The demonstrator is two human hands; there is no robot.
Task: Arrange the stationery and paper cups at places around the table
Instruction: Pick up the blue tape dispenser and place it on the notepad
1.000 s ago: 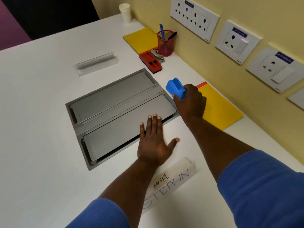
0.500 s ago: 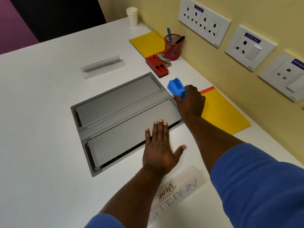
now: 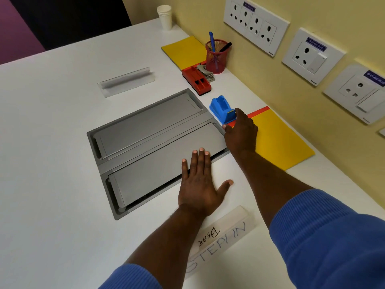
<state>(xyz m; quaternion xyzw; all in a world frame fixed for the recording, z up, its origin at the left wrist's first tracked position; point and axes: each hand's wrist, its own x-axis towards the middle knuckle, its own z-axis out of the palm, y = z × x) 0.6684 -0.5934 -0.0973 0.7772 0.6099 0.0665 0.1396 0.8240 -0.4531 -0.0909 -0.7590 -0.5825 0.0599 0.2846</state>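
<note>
closest to the person there's a clear name plate [image 3: 224, 232] lying on the white table [image 3: 52, 132], with handwriting on it, partly under the left forearm. just past it the left hand [image 3: 199, 184] is flat, palm down, fingers straight and together, thumb out to the side. its fingertips reach onto the near lid of the grey flip-lid panel [image 3: 145, 130] sunk into the table.

the right hand [image 3: 241, 133] is a bit further out, thumb and fingers curled round the near end of the blue tape dispenser [image 3: 218, 107], which looks to be sitting on the table between the panel's corner and the red edge of a yellow folder [image 3: 281, 140] by the wall.

further back: a red stapler-looking thing [image 3: 196, 81], a red mesh pen cup [image 3: 216, 59] holding a blue pen [image 3: 211, 41] and a black marker [image 3: 226, 46], and a second yellow folder [image 3: 185, 51]. a blank name plate [image 3: 127, 81] stands well to the left of those. way at the far end, a stack of paper cups [image 3: 165, 16] sits by the wall.
</note>
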